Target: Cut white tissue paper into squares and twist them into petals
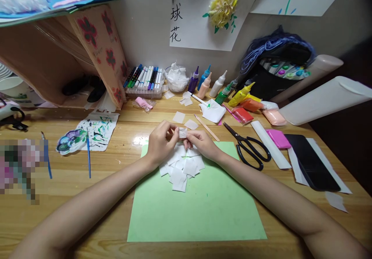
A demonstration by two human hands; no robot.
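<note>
scrap [183, 133], white and thin, is pinched near the far edge of the green sheet [197, 220]. that sheet lies on a wooden table [110, 162], its near part bare. right of the sheet, well apart, lies a phone [314, 166]; just beside its far right corner are scissors [240, 137], tips pointing away and leftward. on the sheet's far part, in the middle, overlapping white squares make a pile [178, 177]. over the sheet's far edge, the left hand [161, 140], fingers curled, grips the scrap's left end, and the right hand [205, 144] grips its right end by the fingertips. left of the sheet lies a brush [88, 158]; just beyond it, a stick [207, 128] and loose squares [178, 117]. smallest is the scrap, its long axis crosswise, roughly parallel to the sheet's far edge, between the hands with neither clearly nearer. its height above the sheet i cannot tell.
</note>
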